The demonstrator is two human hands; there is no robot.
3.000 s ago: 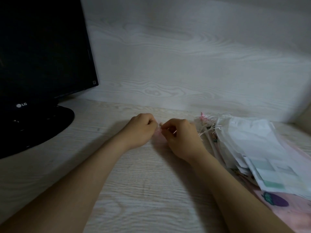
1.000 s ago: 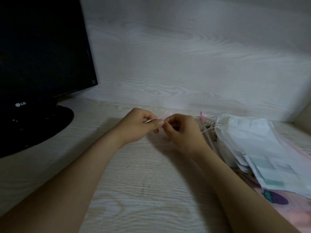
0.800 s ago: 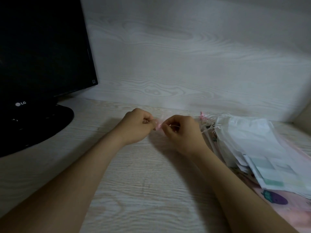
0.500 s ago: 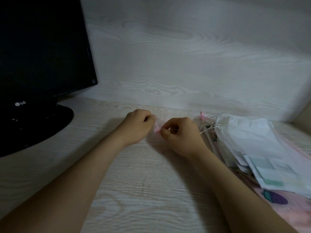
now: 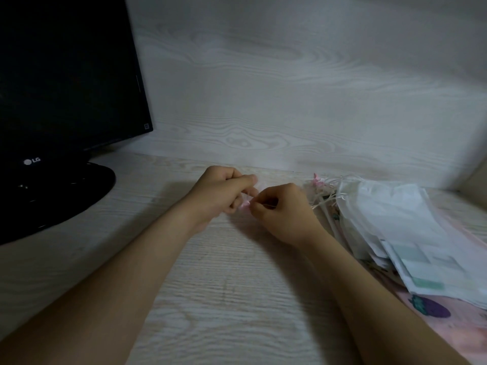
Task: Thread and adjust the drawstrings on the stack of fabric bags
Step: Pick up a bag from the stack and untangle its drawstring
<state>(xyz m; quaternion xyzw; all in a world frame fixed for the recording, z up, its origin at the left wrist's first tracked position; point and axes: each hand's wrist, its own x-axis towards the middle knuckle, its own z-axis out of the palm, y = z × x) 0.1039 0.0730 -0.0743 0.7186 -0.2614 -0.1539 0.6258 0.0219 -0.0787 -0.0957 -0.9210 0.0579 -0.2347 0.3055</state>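
Left hand [image 5: 221,193]: over the middle of the desk, knuckles up, lower fingers curled in; index finger stretches out toward the other hand. The curled fingers hold one end of the pink drawstring [image 5: 245,204].
Right hand [image 5: 284,214]: just beside the left, fingertips nearly meeting it. Thumb and forefinger pinch the other end of the pink piece; remaining fingers are curled under the palm.
Pink drawstring: only a short stub shows, in the gap between the two hands, low over the desk. The rest is hidden by fingers and slightly blurred.
Stack of fabric bags [image 5: 395,227]: lies flat on the right side of the desk, near the right wrist, fanned and overlapping. Top bags are white and translucent; one lower down carries pale green blocks.
Loose cord ends [image 5: 324,191]: white and pink strands bunch at the far left corner of the stack, just right of the right hand.
Pink bag [image 5: 461,325]: bottom of the pile, with a purple print [image 5: 429,308] near its edge.
Desk [image 5: 237,285]: pale wood grain, both forearms reaching across it.
Monitor [image 5: 66,88]: black, screen dark, far left, on a round stand [image 5: 52,196].
Back panel [image 5: 290,88]: the same pale wood grain, upright behind the desk.
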